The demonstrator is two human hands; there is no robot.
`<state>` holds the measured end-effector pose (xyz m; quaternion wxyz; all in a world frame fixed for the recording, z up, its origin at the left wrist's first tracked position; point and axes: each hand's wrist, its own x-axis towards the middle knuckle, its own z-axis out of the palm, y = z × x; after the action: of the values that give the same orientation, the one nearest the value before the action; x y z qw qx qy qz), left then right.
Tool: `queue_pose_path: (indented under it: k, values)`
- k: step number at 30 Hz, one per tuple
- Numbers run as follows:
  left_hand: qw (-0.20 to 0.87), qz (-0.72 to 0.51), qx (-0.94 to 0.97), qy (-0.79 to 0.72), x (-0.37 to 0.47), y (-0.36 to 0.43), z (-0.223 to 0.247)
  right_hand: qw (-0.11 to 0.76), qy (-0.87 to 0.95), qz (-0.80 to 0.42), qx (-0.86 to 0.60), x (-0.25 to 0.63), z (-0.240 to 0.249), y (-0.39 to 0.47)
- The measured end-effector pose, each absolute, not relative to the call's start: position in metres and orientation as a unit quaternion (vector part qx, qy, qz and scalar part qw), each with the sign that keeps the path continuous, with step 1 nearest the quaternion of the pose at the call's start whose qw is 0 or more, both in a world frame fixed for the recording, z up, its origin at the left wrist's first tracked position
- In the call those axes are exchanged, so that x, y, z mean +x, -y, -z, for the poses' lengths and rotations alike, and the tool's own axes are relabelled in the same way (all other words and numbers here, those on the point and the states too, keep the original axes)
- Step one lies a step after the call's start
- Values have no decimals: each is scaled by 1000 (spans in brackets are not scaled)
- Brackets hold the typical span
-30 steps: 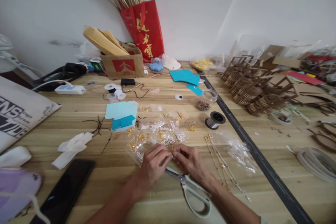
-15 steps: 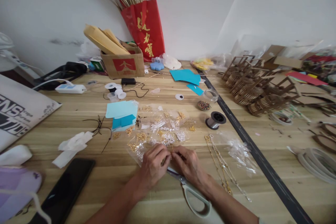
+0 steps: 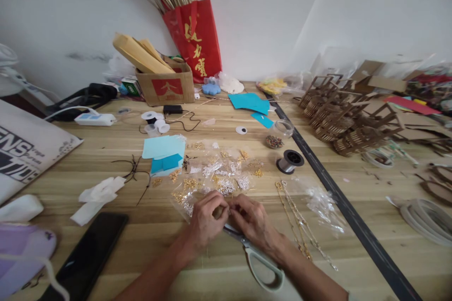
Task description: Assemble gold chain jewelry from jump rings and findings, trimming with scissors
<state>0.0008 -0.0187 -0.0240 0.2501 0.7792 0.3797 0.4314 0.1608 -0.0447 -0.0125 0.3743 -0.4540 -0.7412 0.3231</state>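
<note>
Both my hands meet over the front middle of the table, fingertips almost touching. My left hand (image 3: 208,215) is pinched closed, thumb against forefinger; whatever sits in it is too small to name. My right hand (image 3: 252,218) is likewise closed in a pinch on something tiny that I cannot make out. Under the right hand lie scissors (image 3: 263,270), with their pale handle toward me and the blades partly hidden. Just beyond my fingers, gold and silver jewellery findings (image 3: 226,186) are spread over clear plastic bags. Gold and silver chains (image 3: 293,216) lie right of my right hand.
A wire spool (image 3: 290,162) and a jar of beads (image 3: 274,141) stand behind the chains. Crumpled clear bags (image 3: 325,207) lie farther right. A phone (image 3: 86,254) and white tissue (image 3: 99,197) are at left. Small wooden baskets (image 3: 349,117) and a red bag (image 3: 194,40) stand at the back.
My fingers have shifted slightly, and the left hand's curl has opened a little wider between thumb and forefinger. The things on the table stay in place.
</note>
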Motion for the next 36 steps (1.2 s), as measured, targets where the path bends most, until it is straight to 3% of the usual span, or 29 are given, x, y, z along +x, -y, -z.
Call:
queue_pose_path:
  k: [21,36]
  values:
    - [494,-340,681,-421,0,15,18,401,752,-311,-421,168,8,39]
    - [599,-347,591,-415,-2,10,11,409,653,-447,-455,169,7,38]
